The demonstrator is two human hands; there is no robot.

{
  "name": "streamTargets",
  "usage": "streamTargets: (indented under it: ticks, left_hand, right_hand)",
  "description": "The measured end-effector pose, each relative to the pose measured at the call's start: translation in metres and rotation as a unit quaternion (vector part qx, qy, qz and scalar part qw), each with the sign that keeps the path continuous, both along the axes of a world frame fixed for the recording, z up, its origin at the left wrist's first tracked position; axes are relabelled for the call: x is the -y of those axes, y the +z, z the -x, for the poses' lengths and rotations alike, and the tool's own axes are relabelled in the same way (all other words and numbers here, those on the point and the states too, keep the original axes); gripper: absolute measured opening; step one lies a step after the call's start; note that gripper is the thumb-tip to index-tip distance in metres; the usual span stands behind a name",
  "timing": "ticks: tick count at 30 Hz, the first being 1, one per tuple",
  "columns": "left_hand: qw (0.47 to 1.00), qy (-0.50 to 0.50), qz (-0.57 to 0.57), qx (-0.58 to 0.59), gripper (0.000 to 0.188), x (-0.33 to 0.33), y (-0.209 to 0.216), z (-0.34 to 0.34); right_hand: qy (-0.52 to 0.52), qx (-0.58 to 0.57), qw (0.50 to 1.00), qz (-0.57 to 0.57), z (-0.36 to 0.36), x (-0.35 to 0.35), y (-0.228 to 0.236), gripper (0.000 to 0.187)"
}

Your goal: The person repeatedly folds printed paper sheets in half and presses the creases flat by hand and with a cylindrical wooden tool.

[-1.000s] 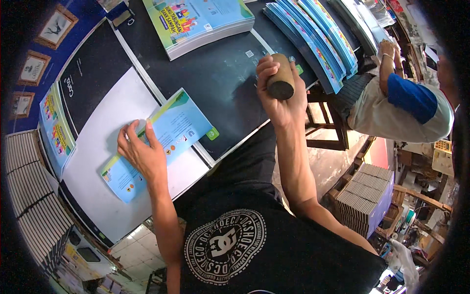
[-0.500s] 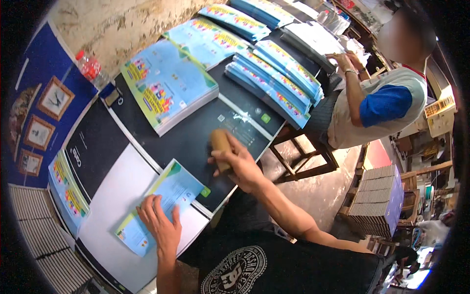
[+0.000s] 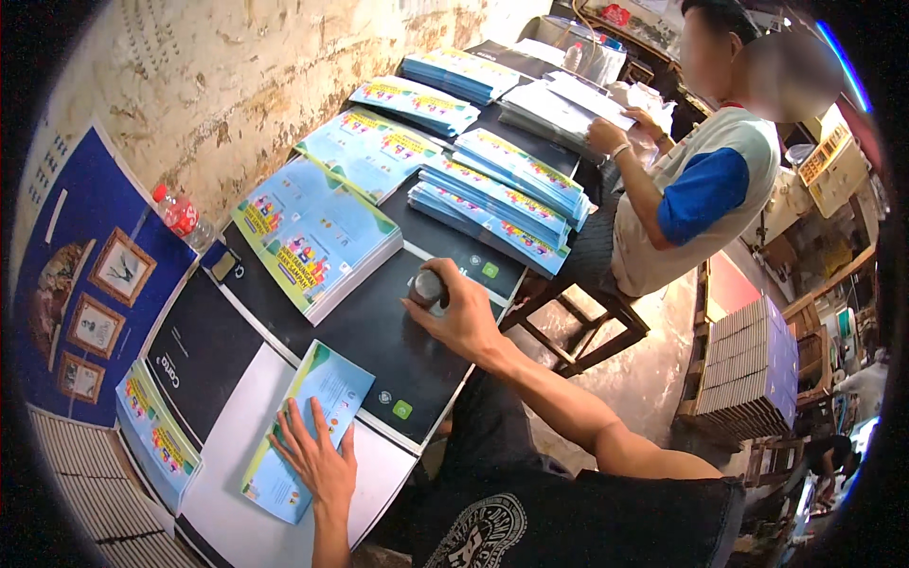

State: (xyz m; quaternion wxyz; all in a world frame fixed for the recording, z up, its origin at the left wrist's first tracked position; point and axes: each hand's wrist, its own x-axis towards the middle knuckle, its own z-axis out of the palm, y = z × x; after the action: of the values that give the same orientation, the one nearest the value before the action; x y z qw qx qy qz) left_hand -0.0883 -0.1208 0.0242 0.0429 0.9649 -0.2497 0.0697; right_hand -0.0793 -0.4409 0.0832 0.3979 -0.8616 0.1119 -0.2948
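My left hand (image 3: 320, 456) lies flat, fingers spread, on a light-blue printed booklet (image 3: 338, 381). The booklet rests at a slant across a white sheet (image 3: 227, 462) and the edge of a black board (image 3: 379, 331). Above that board my right hand (image 3: 466, 320) grips a short, thick cylinder, its round greyish end (image 3: 429, 288) facing up. What the cylinder is made of I cannot make out. Just beyond it is a thick stack of blue and yellow printed covers (image 3: 312, 222).
Fanned piles of printed booklets (image 3: 497, 204) lie on the far right of the table. A red-capped plastic bottle (image 3: 182, 216) stands by the wall at left. A co-worker (image 3: 696, 189) handles white paper (image 3: 559, 112) beyond a wooden stool (image 3: 578, 327). Bundled stacks (image 3: 743, 364) sit at right.
My right hand has tilted the cylinder, so its round end now faces up. My left hand stays on the booklet. The co-worker's hands have shifted over the white paper; the view has turned a little.
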Motion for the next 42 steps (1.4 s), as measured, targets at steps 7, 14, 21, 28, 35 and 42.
streamTargets:
  ticks: [7, 14, 21, 28, 35, 42]
  left_hand:
    - [1.0, 0.028, 0.008, -0.013, 0.074, 0.004, 0.002, -0.005]
    - [0.999, -0.024, 0.037, -0.002, 0.071, -0.01, -0.025, -0.017]
    - [0.998, -0.064, 0.022, 0.008, 0.057, -0.018, -0.008, -0.028]
    - [0.999, -0.021, 0.009, -0.04, 0.054, -0.06, 0.005, -0.021]
    - [0.963, 0.121, -0.096, -0.219, 0.046, -0.1, 0.131, 0.012]
    - [0.931, 0.029, 0.16, -0.328, 0.037, -0.094, 0.08, -0.012]
  right_hand:
    - [0.024, -0.091, 0.995, -0.028, -0.008, 0.014, -0.028, 0.063]
    - [-0.025, 0.096, 0.985, 0.144, 0.015, -0.008, -0.003, 0.089]
    - [0.323, 0.077, 0.878, 0.346, -0.005, -0.095, -0.027, 0.06]
    - [0.388, 0.109, 0.843, 0.357, -0.057, -0.115, -0.071, 0.016]
    - [0.523, -0.089, 0.803, 0.27, -0.039, -0.106, 0.027, 0.029]
    - [0.633, -0.242, 0.729, 0.099, -0.079, -0.099, -0.037, 0.049]
